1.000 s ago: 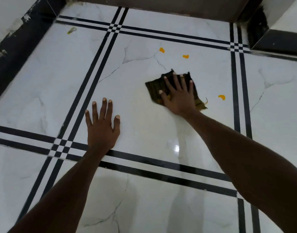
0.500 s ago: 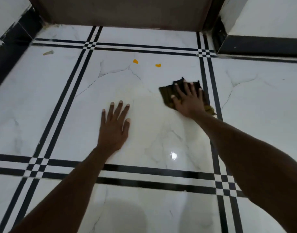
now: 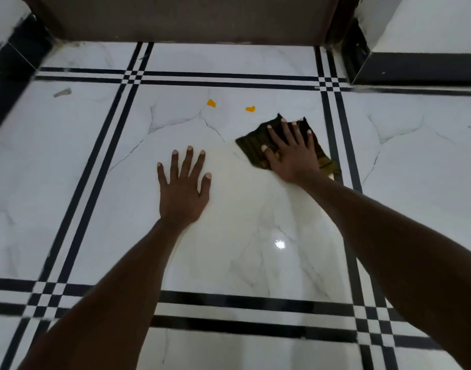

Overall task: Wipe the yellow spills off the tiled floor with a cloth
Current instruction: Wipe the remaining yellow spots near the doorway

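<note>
A dark olive cloth [image 3: 251,144] lies flat on the white marble-look tile [image 3: 242,209]. My right hand [image 3: 291,150] presses down on it with the fingers spread, covering most of it. Just beyond the cloth are two small yellow spills, one [image 3: 211,103] to the left and one [image 3: 250,108] near the cloth's far corner. My left hand [image 3: 185,185] rests flat on the bare tile to the left of the cloth, fingers apart, holding nothing.
Double black stripes [image 3: 229,308] border the tile on every side. A brown door or panel [image 3: 189,20] closes the far end. Black skirting [image 3: 13,65] runs at the left and a wall corner [image 3: 415,68] juts in at the far right. A small grey scrap [image 3: 62,92] lies far left.
My right hand slid the cloth to the right over the yellow spill near the right stripes, which no longer shows. My left hand moved forward and to the right on the tile. The view shifted forward.
</note>
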